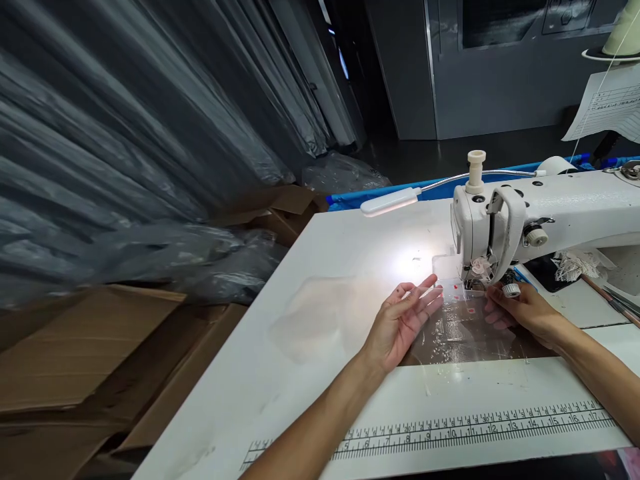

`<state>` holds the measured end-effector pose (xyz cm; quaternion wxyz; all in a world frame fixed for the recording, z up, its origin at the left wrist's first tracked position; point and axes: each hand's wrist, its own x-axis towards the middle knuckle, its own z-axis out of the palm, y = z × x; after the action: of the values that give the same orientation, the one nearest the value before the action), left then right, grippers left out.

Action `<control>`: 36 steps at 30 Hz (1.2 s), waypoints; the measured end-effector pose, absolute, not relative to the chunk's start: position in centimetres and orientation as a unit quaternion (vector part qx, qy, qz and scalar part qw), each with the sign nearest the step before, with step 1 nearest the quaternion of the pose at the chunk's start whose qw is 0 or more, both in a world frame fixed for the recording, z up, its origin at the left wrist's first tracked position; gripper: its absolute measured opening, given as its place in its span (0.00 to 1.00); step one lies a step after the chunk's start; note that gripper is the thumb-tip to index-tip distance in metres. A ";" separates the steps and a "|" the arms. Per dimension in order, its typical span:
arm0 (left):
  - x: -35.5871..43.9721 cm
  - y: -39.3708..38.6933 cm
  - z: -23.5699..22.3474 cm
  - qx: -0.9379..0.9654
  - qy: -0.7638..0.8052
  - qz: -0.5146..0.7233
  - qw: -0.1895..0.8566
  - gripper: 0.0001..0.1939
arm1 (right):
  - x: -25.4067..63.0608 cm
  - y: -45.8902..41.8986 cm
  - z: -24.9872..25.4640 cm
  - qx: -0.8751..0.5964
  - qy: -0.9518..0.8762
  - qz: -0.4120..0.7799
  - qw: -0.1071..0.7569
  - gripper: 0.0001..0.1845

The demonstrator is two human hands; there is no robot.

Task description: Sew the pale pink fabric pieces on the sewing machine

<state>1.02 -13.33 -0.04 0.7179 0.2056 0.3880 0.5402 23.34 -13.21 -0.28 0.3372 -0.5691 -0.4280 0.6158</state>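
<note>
A white sewing machine (560, 207) stands on the table, its presser foot (473, 284) low over the bed. In front of the foot lies a clear plastic sheet (457, 320) with small red marks, over a shiny brownish plate (465, 350). Left of the needle area is my left hand (406, 319), palm turned up and fingers stretched apart, fingertips by the sheet's left edge. My right hand (525, 310) is close to the right of the foot, thumb and fingers pinched on the sheet's edge. Part of its grip is hidden by the machine.
A slim lamp (391, 201) lights the white table (300, 320). A printed ruler (450, 432) runs along the front edge. White thread scraps (575, 265) and tweezers (623, 303) lie at the right. Cardboard boxes (85, 347) and plastic-wrapped goods (200, 260) fill the left.
</note>
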 end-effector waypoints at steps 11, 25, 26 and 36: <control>0.6 -12.8 -1.0 0.372 0.494 0.529 0.581 0.16 | 24.4 -12.4 -2.1 -0.625 -0.634 0.334 0.309 0.19; -0.7 -14.3 1.8 0.662 0.486 0.267 0.504 0.25 | 23.2 -13.5 1.2 -0.549 -0.604 0.529 0.233 0.11; -0.8 -14.1 1.7 0.625 0.484 0.254 0.557 0.29 | 22.4 -13.6 1.2 -0.538 -0.579 0.564 0.239 0.11; -1.5 -14.0 1.2 0.576 0.538 0.225 0.573 0.27 | 22.5 -13.8 -0.8 -0.480 -0.763 0.352 0.251 0.14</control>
<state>-1.48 -14.00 1.21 0.5726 0.5760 0.5381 0.2251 22.54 -13.84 -0.78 0.2515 -0.4799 -0.7634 0.3517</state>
